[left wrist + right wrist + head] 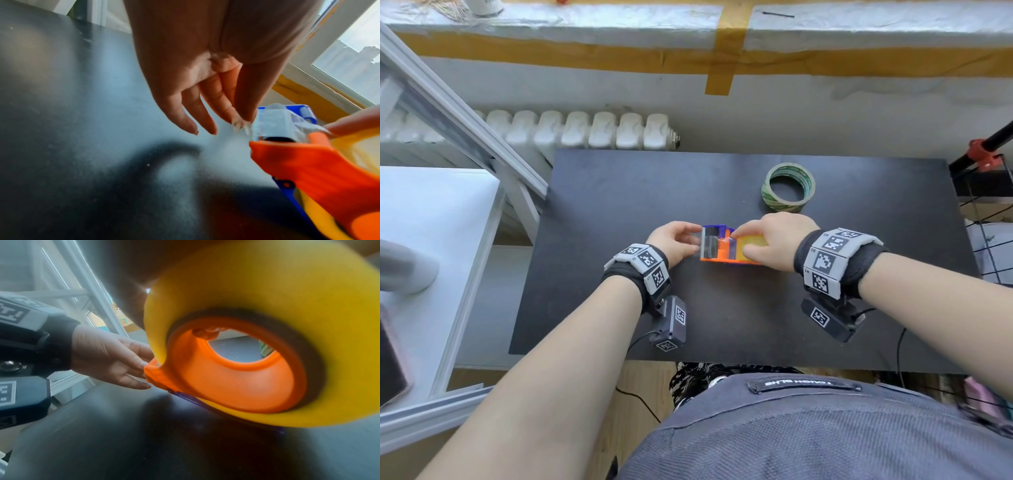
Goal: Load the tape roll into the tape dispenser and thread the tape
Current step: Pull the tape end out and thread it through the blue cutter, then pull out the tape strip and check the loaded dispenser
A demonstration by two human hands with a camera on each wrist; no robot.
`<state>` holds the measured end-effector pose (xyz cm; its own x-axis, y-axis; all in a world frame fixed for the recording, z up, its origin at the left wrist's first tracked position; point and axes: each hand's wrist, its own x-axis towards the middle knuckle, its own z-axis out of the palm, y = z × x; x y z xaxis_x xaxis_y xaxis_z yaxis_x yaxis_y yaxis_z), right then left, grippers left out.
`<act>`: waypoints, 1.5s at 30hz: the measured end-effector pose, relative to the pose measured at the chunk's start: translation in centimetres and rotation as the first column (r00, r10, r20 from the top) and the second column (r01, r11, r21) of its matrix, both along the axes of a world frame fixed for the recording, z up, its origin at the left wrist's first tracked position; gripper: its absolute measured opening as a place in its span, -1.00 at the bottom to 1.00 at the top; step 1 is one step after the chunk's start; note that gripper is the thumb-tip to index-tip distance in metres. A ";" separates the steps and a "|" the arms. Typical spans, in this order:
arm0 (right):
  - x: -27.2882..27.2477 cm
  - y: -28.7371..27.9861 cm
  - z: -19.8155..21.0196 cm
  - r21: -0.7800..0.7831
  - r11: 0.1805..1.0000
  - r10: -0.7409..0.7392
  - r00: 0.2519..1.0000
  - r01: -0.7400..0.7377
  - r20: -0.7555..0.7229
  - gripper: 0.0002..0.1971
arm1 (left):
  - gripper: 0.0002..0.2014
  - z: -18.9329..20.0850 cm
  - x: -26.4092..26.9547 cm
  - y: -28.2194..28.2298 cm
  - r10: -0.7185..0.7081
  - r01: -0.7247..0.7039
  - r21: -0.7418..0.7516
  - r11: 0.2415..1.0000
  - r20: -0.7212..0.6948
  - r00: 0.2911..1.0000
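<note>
An orange and blue tape dispenser (717, 257) lies on the black table (619, 205), with a yellow tape roll (751, 244) seated on its orange hub (226, 378). My right hand (741, 244) grips the roll from above, thumb on its near side, and one fingertip (349, 124) presses the tape by the blue roller (306, 113). A clear tape strip (277, 123) runs over the dispenser's front end. My left hand (244, 125) pinches the strip's free end between thumb and forefinger; its other fingers hang loose.
A second, green-printed tape roll (787, 186) lies flat at the table's back right. A white radiator (585, 132) stands behind the table, a white shelf unit (431, 240) to the left, and a black stand with a red clamp (981, 154) at the right.
</note>
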<state>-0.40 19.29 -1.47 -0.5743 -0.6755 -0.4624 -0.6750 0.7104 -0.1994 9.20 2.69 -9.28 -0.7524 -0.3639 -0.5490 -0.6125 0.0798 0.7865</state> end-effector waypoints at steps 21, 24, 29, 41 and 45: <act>-2.7 0.6 0.3 -0.026 0.980 -0.182 0.946 0.196 0.269 -0.40 | -0.76 2.8 -0.5 -4.4 0.297 -0.300 -0.026 0.954 -0.082 0.951; -2.7 1.2 -0.1 -0.009 0.980 -0.188 0.944 0.198 0.272 -0.33 | -0.77 3.0 -0.4 -5.2 0.276 -0.280 -0.067 0.958 -0.057 0.959; -2.5 1.0 -0.7 -0.129 0.944 -0.266 0.933 0.303 0.241 -0.41 | -0.83 3.7 -0.9 -5.1 0.211 -0.216 -0.210 0.954 -0.043 0.976; -2.0 1.5 -2.8 -0.020 0.990 -0.139 0.987 0.141 0.077 -0.53 | -0.79 3.8 -1.1 -4.0 0.263 -0.252 0.112 0.961 -0.092 0.960; -1.0 1.6 -3.5 0.079 0.996 -0.054 0.998 0.052 0.021 -0.50 | -0.84 3.4 -1.6 -3.4 0.329 -0.321 0.143 0.936 -0.031 0.944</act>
<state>-1.39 20.90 -4.98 -0.5966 -0.6056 -0.5266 -0.6318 0.7590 -0.1571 7.59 -0.67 -5.86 -0.6352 -0.5192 -0.5718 -0.5439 -0.2251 0.8084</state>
